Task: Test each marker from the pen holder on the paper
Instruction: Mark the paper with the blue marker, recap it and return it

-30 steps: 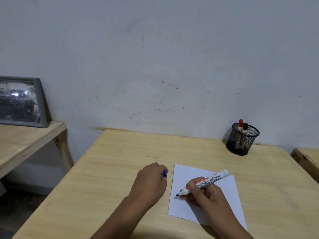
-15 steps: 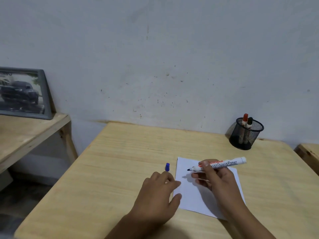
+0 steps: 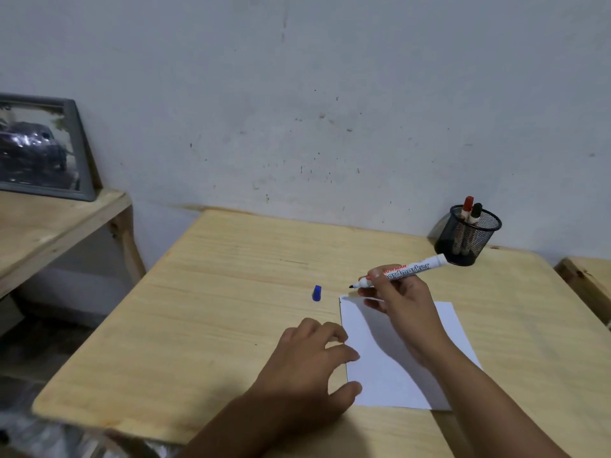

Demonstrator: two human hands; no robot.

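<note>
A white sheet of paper [image 3: 386, 368] lies on the wooden table [image 3: 231, 292]. My right hand [image 3: 401, 305] holds an uncapped white marker [image 3: 416, 268] above the paper's far edge, with the dark tip pointing left. The marker's blue cap [image 3: 316, 293] lies on the table left of the paper. My left hand [image 3: 307, 365] rests flat with fingers spread, its fingertips on the paper's left edge. A black mesh pen holder [image 3: 468, 238] at the back right holds a red-capped marker [image 3: 467, 205] and a black-capped marker [image 3: 476, 211].
A framed car picture [image 3: 39, 150] leans against the wall on a lower wooden shelf [image 3: 49, 226] to the left. Another wooden surface [image 3: 588, 276] shows at the right edge. The table's back edge meets the wall.
My left hand let go of the blue cap, leaving it on the table, and moved back to the paper's left edge. My right hand lifted the marker off the paper toward its far edge.
</note>
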